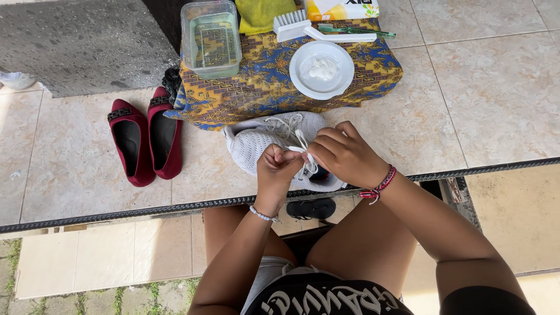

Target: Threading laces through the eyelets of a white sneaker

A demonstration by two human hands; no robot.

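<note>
A white mesh sneaker [256, 143] lies on the tiled floor just in front of me, below a small stand draped in patterned blue and yellow cloth [256, 87]. My left hand [276, 170] pinches a white shoelace [300, 146] over the shoe's opening. Pressed against it from the right, my right hand [344, 154] grips the same lace, a red woven bracelet on its wrist. The shoe's heel end is hidden under both hands.
On the cloth stand a clear plastic tub [211, 38], a white bowl of white paste [322, 69], a white brush [291, 26], a green toothbrush [350, 29], a yellow cloth [262, 13]. Two dark red flat shoes [143, 140] lie left. A black sandal [312, 208] sits below the step edge.
</note>
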